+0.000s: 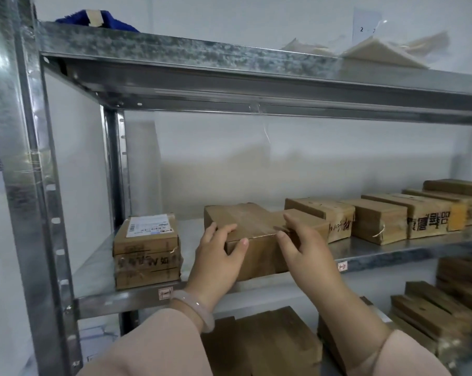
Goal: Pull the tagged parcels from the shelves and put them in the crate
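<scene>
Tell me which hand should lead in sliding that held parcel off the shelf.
Left, probably. The left hand grips the free front corner of the parcel, bare shelf beside it; the right hand pinches the edge crowded against a neighbouring box.

wall sheet point(366, 23): I read "2" | white label point(148, 226) on top parcel point(145, 246) of left stack: barcode, print too small for me | carton point(430, 221): black Chinese characters, upside down
</scene>
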### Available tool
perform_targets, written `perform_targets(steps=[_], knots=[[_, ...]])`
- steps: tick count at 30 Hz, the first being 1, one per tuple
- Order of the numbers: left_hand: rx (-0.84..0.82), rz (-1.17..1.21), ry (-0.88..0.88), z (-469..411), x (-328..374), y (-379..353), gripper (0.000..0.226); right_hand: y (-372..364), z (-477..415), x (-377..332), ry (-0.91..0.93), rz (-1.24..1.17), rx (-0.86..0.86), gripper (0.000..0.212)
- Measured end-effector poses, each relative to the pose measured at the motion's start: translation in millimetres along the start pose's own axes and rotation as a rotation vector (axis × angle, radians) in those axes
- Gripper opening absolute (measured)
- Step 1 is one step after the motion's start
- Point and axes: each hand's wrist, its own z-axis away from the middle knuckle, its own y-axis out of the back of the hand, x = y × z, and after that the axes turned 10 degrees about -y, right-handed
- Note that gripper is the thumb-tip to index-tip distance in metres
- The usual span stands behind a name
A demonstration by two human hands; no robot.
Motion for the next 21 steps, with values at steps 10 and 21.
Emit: perform_targets(steps=[10, 21], knots=[[0.114, 0.046, -0.140, 46.3, 9.4, -2.5, 0.043, 16.6, -9.7, 24.7, -0.185, -0.268, -0.251, 0.042], [0.330, 0.160, -0.119, 37.8, 35.7, -3.6, 0.047, 19.8, -0.2, 40.1, -0.022, -0.711, -0.186, 0.035]])
